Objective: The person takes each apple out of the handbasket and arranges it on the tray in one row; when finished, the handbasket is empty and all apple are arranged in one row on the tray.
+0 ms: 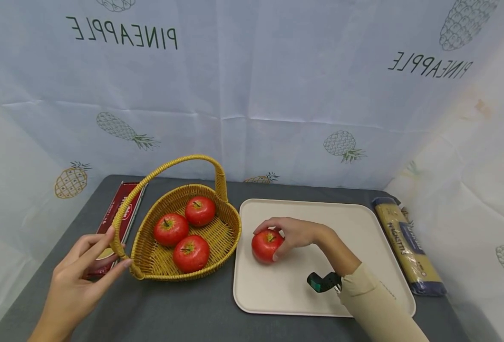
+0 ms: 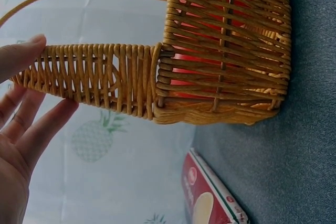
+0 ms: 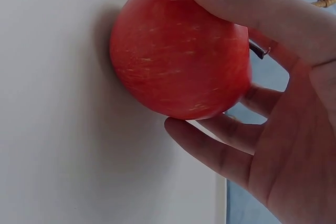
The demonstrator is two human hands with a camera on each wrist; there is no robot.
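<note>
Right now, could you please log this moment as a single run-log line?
right hand: grips red apple on cream tray | left hand: fingers touch wicker basket handle | basket: three apples

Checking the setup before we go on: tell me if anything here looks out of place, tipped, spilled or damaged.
Nothing stands out. The basket sits upright with three apples inside, the right hand grips a fourth apple on the tray, and nothing is spilled or broken.

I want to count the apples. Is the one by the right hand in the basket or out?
Out. The apple sits on the tray, held by the right hand, beside the basket.
</note>
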